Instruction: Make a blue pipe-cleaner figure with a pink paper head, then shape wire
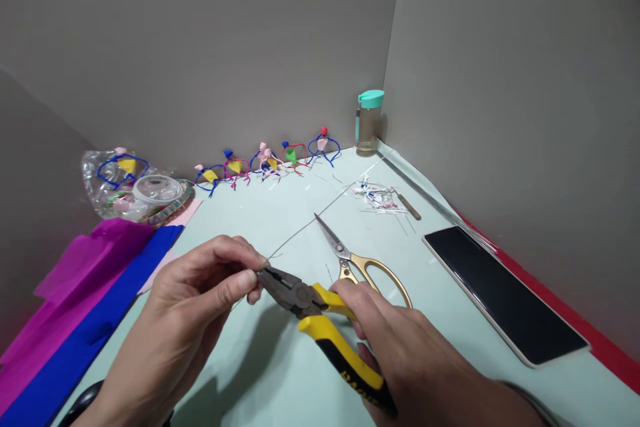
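Observation:
Between thumb and fingers, my left hand (207, 293) pinches a thin wire (307, 222) that stretches up and right across the table. My right hand (395, 340) is wrapped round the handles of yellow-and-black pliers (300, 297). The jaws of the pliers meet the wire right at my left fingertips; whether they are fully closed on it is hard to see. Behind my right hand lie gold-handled scissors (341, 250), blades pointing up and left, their handles partly covered by that hand.
Several small wire-and-paper figures, one a red-headed figure (323, 143), line the back edge. A bottle (369, 123) stands in the corner near scraps (377, 197) and a brown-handled tool (409, 207). A phone (505, 293) lies right; magenta paper (95, 267), blue paper (100, 333) and tape (157, 190) lie left.

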Action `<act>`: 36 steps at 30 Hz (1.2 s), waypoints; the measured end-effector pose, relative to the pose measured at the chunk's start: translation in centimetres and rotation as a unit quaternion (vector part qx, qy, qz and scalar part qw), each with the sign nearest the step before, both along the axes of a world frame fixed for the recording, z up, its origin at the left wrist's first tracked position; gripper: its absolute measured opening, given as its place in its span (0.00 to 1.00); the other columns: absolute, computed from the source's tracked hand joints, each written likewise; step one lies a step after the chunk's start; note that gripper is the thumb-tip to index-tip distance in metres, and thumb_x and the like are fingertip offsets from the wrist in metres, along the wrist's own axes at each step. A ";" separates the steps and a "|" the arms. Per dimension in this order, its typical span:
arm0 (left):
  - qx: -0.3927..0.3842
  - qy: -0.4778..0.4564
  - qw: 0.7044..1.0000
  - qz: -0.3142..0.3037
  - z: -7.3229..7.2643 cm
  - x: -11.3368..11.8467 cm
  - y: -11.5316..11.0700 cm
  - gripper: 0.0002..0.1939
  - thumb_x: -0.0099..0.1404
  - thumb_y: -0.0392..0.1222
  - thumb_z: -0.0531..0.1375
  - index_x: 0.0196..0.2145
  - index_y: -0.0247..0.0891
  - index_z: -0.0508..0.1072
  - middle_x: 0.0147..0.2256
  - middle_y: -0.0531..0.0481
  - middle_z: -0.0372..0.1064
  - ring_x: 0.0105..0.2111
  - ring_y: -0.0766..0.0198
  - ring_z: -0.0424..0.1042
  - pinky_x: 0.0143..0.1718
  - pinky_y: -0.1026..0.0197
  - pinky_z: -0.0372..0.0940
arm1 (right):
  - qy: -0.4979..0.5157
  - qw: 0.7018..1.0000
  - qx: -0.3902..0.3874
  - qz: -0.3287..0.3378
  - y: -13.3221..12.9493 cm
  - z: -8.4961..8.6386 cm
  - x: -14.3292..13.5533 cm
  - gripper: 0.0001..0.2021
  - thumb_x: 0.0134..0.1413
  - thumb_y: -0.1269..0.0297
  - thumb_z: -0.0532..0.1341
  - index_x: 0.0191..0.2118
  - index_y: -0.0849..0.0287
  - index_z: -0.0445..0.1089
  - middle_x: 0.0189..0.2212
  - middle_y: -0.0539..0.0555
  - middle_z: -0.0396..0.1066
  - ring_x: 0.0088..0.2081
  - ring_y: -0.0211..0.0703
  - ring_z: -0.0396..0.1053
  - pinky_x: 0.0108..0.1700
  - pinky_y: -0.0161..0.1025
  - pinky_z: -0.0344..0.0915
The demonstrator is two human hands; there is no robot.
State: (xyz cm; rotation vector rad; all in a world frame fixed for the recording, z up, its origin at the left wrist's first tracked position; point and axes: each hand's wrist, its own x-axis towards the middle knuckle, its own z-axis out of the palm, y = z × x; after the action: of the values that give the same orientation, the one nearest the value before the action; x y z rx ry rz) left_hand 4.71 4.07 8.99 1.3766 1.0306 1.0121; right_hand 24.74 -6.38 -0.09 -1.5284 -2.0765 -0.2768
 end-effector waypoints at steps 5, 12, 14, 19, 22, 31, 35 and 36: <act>-0.021 0.010 1.000 0.017 -0.2 0.0 -0.2 0.04 0.56 0.41 0.73 0.30 0.41 0.84 0.29 0.51 0.73 0.31 0.65 0.69 0.30 0.70 0.67 | -0.006 0.998 0.052 -0.017 1.0 0.6 0.1 0.29 0.57 0.76 0.50 0.65 0.66 0.57 0.49 0.65 0.78 0.46 0.56 0.80 0.34 0.45 0.78; -0.006 -0.013 0.998 0.068 -0.5 0.5 -0.8 0.05 0.55 0.41 0.73 0.31 0.41 0.85 0.31 0.50 0.73 0.34 0.64 0.69 0.32 0.71 0.68 | -0.023 0.994 0.100 -0.032 1.6 1.1 0.1 0.24 0.57 0.76 0.50 0.60 0.66 0.62 0.44 0.66 0.80 0.43 0.57 0.80 0.30 0.44 0.76; -0.001 -0.027 0.996 0.086 -0.3 0.6 -1.0 0.06 0.54 0.42 0.74 0.30 0.41 0.84 0.30 0.51 0.71 0.33 0.66 0.68 0.32 0.74 0.68 | -0.030 0.994 0.102 -0.037 1.5 0.9 0.0 0.25 0.57 0.75 0.50 0.60 0.65 0.62 0.45 0.65 0.80 0.44 0.56 0.80 0.32 0.44 0.75; 0.026 -0.029 0.995 0.090 0.2 0.6 -1.0 0.08 0.53 0.45 0.76 0.31 0.42 0.85 0.30 0.52 0.73 0.31 0.68 0.69 0.31 0.76 0.69 | -0.015 0.998 0.057 -0.034 1.1 1.3 -0.2 0.27 0.53 0.75 0.51 0.61 0.64 0.59 0.47 0.65 0.78 0.42 0.56 0.80 0.29 0.43 0.74; 0.027 -0.029 0.995 0.096 0.2 0.5 -1.2 0.09 0.53 0.47 0.76 0.31 0.43 0.85 0.31 0.51 0.75 0.31 0.67 0.71 0.31 0.74 0.70 | 0.024 0.999 0.030 -0.032 0.9 2.0 0.0 0.30 0.48 0.72 0.51 0.60 0.63 0.58 0.48 0.65 0.77 0.39 0.54 0.79 0.28 0.42 0.75; 0.078 -0.012 0.995 0.064 -0.3 -0.4 -2.2 0.03 0.61 0.43 0.71 0.35 0.49 0.85 0.36 0.56 0.78 0.36 0.68 0.74 0.36 0.77 0.70 | 0.025 0.999 0.021 -0.014 0.9 2.7 0.7 0.30 0.48 0.71 0.53 0.60 0.60 0.59 0.45 0.63 0.77 0.48 0.59 0.77 0.38 0.49 0.80; 0.086 0.001 0.994 0.061 -0.4 -0.7 -2.1 0.04 0.62 0.42 0.71 0.35 0.51 0.85 0.36 0.57 0.78 0.37 0.69 0.74 0.36 0.79 0.70 | 0.022 0.999 0.045 -0.015 1.0 2.8 0.6 0.28 0.48 0.73 0.52 0.59 0.62 0.60 0.43 0.65 0.78 0.45 0.60 0.78 0.35 0.49 0.80; 0.086 0.003 0.994 0.060 -0.4 -0.7 -2.1 0.04 0.62 0.42 0.71 0.36 0.51 0.85 0.37 0.57 0.78 0.38 0.69 0.74 0.37 0.78 0.70 | 0.019 0.998 0.051 -0.013 1.0 2.8 0.7 0.28 0.48 0.74 0.52 0.58 0.62 0.60 0.42 0.65 0.78 0.44 0.60 0.79 0.34 0.49 0.80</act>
State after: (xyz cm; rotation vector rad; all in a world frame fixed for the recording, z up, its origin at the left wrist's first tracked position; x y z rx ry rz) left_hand 4.02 1.98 8.62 1.4713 1.0606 1.2109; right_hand 25.45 -5.39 2.71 -1.4881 -1.9834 -0.3555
